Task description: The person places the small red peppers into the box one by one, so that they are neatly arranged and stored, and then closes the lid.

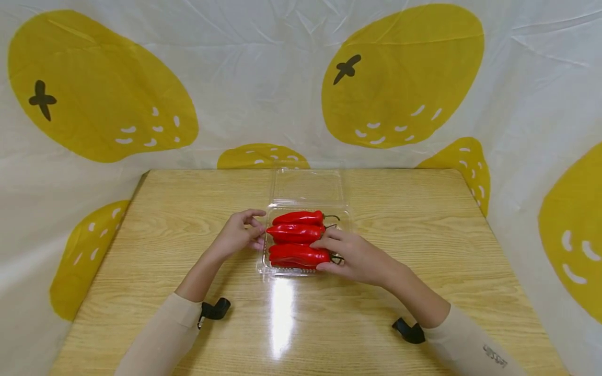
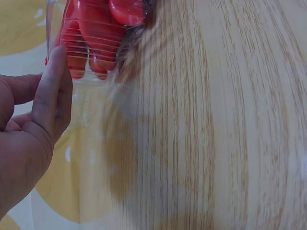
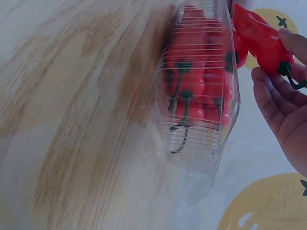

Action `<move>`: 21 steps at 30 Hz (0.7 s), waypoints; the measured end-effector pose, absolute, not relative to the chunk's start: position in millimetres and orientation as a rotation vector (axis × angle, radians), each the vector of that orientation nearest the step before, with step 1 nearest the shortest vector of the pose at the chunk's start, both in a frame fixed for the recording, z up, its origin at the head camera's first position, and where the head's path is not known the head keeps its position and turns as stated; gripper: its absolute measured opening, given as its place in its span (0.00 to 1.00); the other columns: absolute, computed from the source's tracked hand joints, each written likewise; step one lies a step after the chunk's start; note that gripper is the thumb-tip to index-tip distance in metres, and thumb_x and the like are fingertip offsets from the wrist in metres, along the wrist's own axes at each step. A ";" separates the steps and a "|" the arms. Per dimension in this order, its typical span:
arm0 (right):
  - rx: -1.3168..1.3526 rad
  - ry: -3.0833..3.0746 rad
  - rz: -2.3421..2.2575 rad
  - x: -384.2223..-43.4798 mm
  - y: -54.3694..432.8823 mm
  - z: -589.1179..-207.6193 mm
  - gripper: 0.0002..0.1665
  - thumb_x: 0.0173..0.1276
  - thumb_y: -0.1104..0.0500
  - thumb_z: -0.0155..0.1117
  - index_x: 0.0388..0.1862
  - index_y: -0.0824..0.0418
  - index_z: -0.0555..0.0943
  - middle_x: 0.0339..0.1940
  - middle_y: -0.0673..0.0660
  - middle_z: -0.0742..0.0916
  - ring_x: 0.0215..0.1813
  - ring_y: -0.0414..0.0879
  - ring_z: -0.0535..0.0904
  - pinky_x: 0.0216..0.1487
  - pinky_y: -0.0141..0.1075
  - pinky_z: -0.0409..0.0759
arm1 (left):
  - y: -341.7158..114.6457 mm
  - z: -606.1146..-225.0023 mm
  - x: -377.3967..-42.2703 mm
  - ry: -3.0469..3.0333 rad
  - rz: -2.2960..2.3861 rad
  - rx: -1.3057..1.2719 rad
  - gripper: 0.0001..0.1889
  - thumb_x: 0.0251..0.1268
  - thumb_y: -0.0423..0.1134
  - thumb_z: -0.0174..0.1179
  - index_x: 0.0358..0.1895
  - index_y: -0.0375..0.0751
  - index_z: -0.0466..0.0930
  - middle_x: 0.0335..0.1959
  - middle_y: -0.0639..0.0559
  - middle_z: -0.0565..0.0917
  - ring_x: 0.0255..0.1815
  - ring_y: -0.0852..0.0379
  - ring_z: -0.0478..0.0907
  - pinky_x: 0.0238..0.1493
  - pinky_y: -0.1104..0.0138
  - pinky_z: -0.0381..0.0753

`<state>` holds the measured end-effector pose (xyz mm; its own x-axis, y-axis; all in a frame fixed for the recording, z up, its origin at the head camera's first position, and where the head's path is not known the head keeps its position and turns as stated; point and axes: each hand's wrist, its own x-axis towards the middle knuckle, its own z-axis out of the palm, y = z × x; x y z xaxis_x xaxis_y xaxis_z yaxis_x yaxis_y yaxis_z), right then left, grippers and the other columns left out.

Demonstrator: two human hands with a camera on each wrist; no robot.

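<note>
A clear plastic clamshell box [image 1: 261, 270] holds several long red peppers [image 1: 297, 216] with dark green stems. My right hand [image 1: 361, 257] pinches one red pepper [image 1: 297, 255] near its stem end. In the right wrist view this held pepper [image 3: 263, 40] is raised at the box's open top, between the thumb and fingers of my right hand [image 3: 285, 112]. Beside the box's left end is my left hand [image 1: 237, 232]. The left wrist view shows the fingers of the left hand [image 2: 41, 117] extended, an index fingertip against the clear wall.
The box's clear lid [image 1: 308, 186] is folded back toward the table's far edge. Under everything is a wood-grain table [image 1: 414, 230]. A white curtain [image 1: 263, 78] with yellow fruit shapes hangs behind and at the sides. Black wrist mounts [image 1: 215, 309] stick out at both sleeves.
</note>
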<state>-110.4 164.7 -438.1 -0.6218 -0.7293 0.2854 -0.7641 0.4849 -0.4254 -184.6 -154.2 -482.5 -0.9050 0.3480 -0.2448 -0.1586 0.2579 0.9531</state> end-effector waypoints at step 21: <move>1.220 -2.774 0.591 -105.6 160.3 -466.3 0.21 0.63 0.51 0.79 0.49 0.58 0.82 0.48 0.51 0.83 0.48 0.43 0.79 0.49 0.34 0.87 | -155.2 -488.6 -182.8 2.144 1.688 0.193 0.25 0.73 0.24 0.59 0.71 0.30 0.69 0.40 0.39 0.78 0.27 0.53 0.86 0.32 0.61 0.93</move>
